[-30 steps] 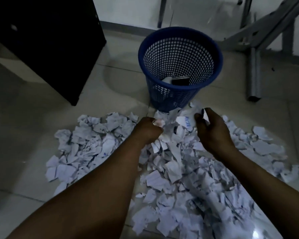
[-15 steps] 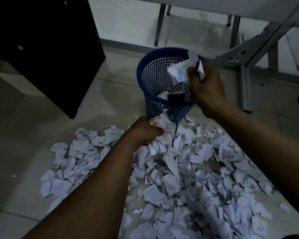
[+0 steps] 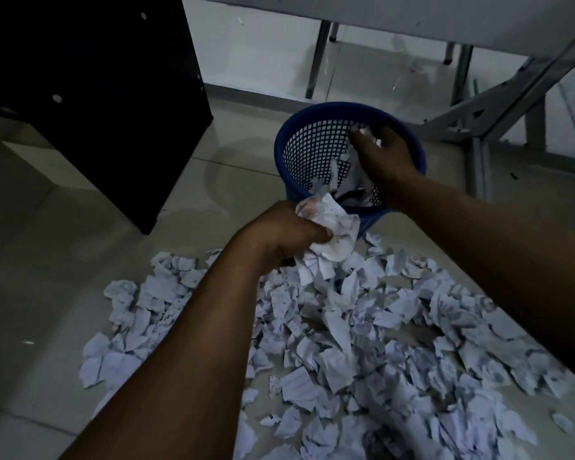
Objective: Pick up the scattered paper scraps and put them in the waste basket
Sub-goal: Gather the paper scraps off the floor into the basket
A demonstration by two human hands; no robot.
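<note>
A blue mesh waste basket (image 3: 299, 134) stands on the tiled floor beyond a wide heap of torn white paper scraps (image 3: 362, 343). My right hand (image 3: 384, 161) hovers over the basket's mouth with fingers spread; scraps fall from it into the basket, and a small piece still shows at the fingertips. My left hand (image 3: 286, 234) is raised just in front of the basket's near wall, shut on a crumpled bunch of scraps (image 3: 332, 234). White paper and something dark lie inside the basket.
A black cabinet (image 3: 97, 94) stands at the left, close to the basket. Grey metal table legs and a frame (image 3: 478, 111) stand behind and to the right of it. A white wall runs along the back.
My right hand moved over the basket and opened, dropping its scraps inside. My left hand lifted off the heap with a bunch of scraps and moved toward the basket.
</note>
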